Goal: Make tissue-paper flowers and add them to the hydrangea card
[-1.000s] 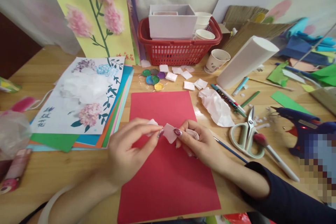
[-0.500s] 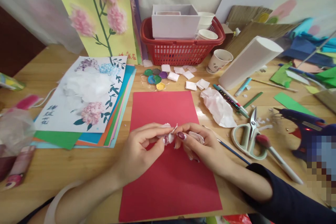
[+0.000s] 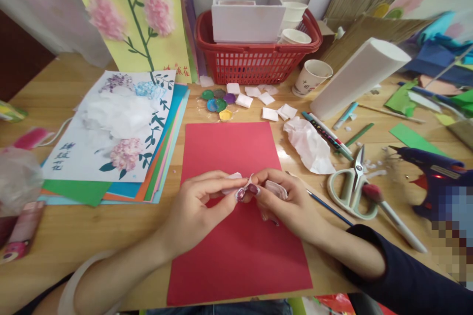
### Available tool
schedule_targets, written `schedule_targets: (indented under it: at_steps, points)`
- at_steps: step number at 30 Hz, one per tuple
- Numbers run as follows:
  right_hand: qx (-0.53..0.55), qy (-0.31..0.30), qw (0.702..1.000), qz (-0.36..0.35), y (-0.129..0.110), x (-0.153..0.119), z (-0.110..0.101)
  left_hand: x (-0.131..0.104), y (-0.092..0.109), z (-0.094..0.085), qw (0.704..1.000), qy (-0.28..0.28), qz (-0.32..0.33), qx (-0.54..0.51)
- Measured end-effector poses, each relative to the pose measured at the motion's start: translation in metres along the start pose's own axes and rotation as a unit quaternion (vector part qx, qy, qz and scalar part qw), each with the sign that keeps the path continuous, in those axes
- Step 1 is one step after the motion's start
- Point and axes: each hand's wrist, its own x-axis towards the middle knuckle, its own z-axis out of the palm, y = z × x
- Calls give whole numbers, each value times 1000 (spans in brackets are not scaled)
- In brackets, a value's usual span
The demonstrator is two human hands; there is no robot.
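Over the red sheet of paper (image 3: 236,261), my left hand (image 3: 201,209) and my right hand (image 3: 286,202) meet at the thumbs. Both pinch a small piece of white tissue paper (image 3: 231,183), which shows between the left index finger and thumb. More folded tissue is tucked under my right fingers (image 3: 276,190). The fingertips of the right hand are partly hidden behind its thumb. Nearest to the right hand lie a thin blue paintbrush (image 3: 328,205) and a crumpled tissue (image 3: 307,145).
At right are scissors (image 3: 353,187), a red-tipped brush (image 3: 393,216) and a glue gun (image 3: 428,167) with a lit red light. A red basket (image 3: 258,61), paper cup (image 3: 312,78) and white roll (image 3: 360,78) stand behind. Left, a flower picture (image 3: 70,157) tops colored sheets.
My thumbs have come closer together, and the tissue edge between them has shifted. The whole view has tilted slightly, so the table things appear a little higher.
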Motion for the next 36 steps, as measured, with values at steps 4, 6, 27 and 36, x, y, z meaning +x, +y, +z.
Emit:
schedule_targets:
  at_steps: [4, 6, 27, 36]
  points:
    - [-27, -19, 999, -12, -2, -1, 0, 3, 3, 2, 998, 42, -25, -24]
    - [-40, -17, 999, -18, -2, -2, 0, 6, 4, 1, 995, 78, -43, -38]
    - [-138, 129, 982, -11, -5, 6, -3, 24, -6, -15, 948, 201, -125, -214]
    - [-121, -67, 986, -88, -8, -7, -1, 10, 4, -9, 998, 16, -24, 48]
